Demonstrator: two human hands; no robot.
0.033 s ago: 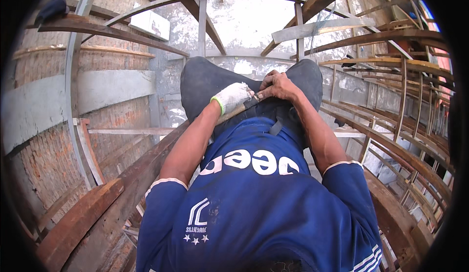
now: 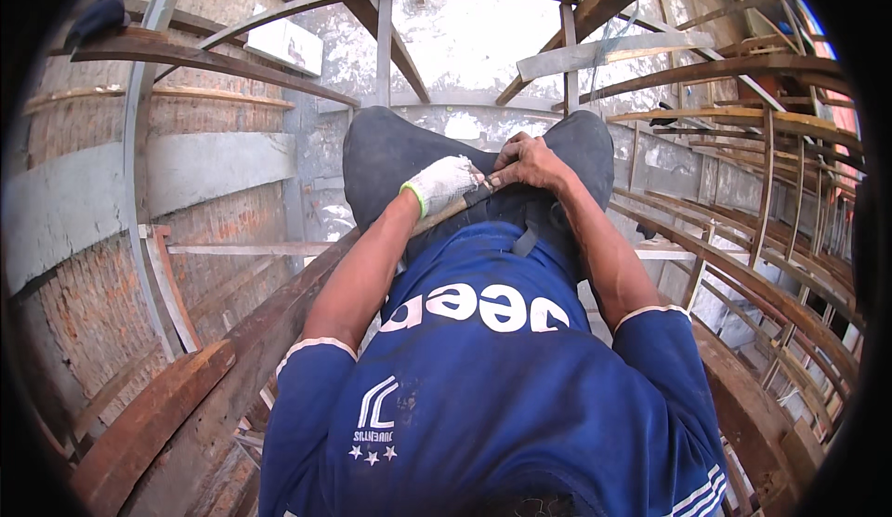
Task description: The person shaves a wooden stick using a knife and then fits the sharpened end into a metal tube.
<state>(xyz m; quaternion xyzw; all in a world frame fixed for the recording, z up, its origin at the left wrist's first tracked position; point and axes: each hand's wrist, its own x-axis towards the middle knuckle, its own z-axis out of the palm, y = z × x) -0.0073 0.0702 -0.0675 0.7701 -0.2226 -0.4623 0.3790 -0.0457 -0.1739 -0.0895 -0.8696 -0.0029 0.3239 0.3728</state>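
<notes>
Pale, slender wooden rod with a dark wrapped-looking section near its upper end [image 2: 446, 214] lies across the person's lap, close to the waist. Its long axis slants from lower left, beside the left forearm, to upper right, where it ends between the two hands.

The left hand, in a white knitted glove with a yellow-green cuff [image 2: 442, 186], is nearer to most of the rod's length: it lies just above the shaft in the view, its fingers bent toward the dark end. The bare, dusty right hand [image 2: 531, 163] comes in from the other side, fingers curled and thumb pointing left at that same end. The fingertips of both hands meet there, so the rod runs down and leftward from them. Whether either set of fingers is closed on it is too small to tell.

Below the hands is a dark blue short-sleeved shirt with white lettering [image 2: 520, 396]; beyond them, knees in dark grey trousers [image 2: 395, 145] spread apart. Brown timber beams [image 2: 200, 424] and a patchy white and grey surface [image 2: 465, 34] surround the person.
</notes>
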